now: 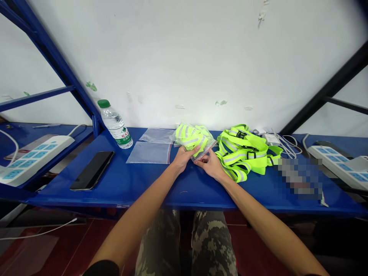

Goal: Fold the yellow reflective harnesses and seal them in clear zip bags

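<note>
Blue painted metal shelf runs across the view, backed by a scuffed white wall with flecks of peeled paint; blue frame struts rise at 10 o'clock, a black strut at 2 o'clock, red-brown floor below. Centre of shelf: clear plastic zip bag stuffed with a folded neon-yellow reflective strap vest, glossy, crumpled, grey reflective bands showing through. Left hand grips the bag's near left corner, thumb over the top; right hand pinches the bag's near edge along its red seal strip, fingers closed on the plastic. At 3 o'clock of the bag, touching distance, a loose heap of neon-yellow reflective strap vests with black buckles. At 9 o'clock, two flat empty clear zip bags, one partly overlapping the other. Further toward 9 o'clock: clear plastic water bottle with green cap, upright; flat black smartphone, face up. White power strips with blue sockets at far 9 and far 3 o'clock, both cut off by the frame edge. White cables and adapter tangled behind the heap. A pixelated patch at 4 o'clock hides whatever lies there. Camouflage trousers visible under the shelf.
</note>
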`<state>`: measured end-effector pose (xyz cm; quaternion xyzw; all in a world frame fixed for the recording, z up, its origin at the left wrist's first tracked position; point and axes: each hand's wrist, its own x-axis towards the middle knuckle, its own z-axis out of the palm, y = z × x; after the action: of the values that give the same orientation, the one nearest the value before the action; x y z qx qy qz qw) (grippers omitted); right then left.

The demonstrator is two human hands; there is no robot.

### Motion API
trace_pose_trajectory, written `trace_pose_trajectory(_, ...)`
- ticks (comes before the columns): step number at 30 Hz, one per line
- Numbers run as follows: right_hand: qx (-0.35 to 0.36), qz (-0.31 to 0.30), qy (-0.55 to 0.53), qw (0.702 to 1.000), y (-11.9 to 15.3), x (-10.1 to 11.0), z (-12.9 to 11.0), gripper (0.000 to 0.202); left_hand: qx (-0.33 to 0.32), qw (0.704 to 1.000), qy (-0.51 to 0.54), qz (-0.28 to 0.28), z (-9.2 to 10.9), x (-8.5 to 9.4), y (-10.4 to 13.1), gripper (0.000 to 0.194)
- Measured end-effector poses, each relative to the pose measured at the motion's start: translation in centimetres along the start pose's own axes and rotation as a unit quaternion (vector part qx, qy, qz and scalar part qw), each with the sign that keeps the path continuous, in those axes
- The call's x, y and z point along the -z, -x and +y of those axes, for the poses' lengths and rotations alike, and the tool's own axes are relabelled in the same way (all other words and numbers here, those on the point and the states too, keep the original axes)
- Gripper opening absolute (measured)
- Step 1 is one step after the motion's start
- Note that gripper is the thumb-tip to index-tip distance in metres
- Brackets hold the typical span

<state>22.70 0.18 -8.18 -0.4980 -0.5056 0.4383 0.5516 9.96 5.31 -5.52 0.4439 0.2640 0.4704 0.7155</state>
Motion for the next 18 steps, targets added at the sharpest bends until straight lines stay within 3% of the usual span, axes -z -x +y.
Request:
trace_pose_trajectory(4,-0.003,0.003,-0.016,1.000,0.0,-0.2,-0.3,0.061,-0.002,1.000,-0.013,0.006,-0.1,0.1,0.0,0.056)
trace_pose_trajectory(10,0.005,-0.041,-0.049,0.998,-0.1,0.1,-0.8,0.032,0.030,0.998,-0.017,-0.053,-0.1,0.1,0.2,0.052)
trace_pose_trajectory(18,0.014,-0.041,-0.034,0.998,-0.2,1.4,-0.9,0.030,0.037,0.992,0.080,0.086,1.3,0.6,-0.3,0.056)
